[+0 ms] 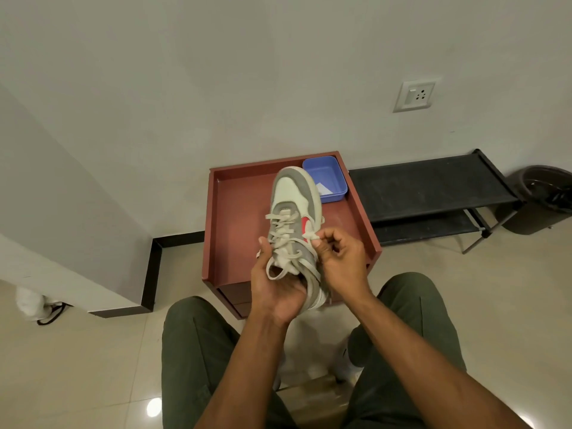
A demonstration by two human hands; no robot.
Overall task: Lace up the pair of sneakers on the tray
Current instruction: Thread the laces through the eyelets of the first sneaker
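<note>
A grey and white sneaker [294, 196] with a red side patch is held above the reddish-brown tray [238, 212], toe pointing away from me. Beige laces [283, 226] cross its eyelets. My left hand [275, 286] grips the heel end from the left and below, thumb along the lace edge. My right hand [335, 258] pinches a lace end [311, 236] at the sneaker's right side. Only one sneaker is in view.
A blue plastic box [331, 174] with a white slip inside sits in the tray's far right corner. A black low shoe rack [433, 187] stands to the right, a dark bin [544, 196] beyond it. My knees in green trousers are below; a wall block stands left.
</note>
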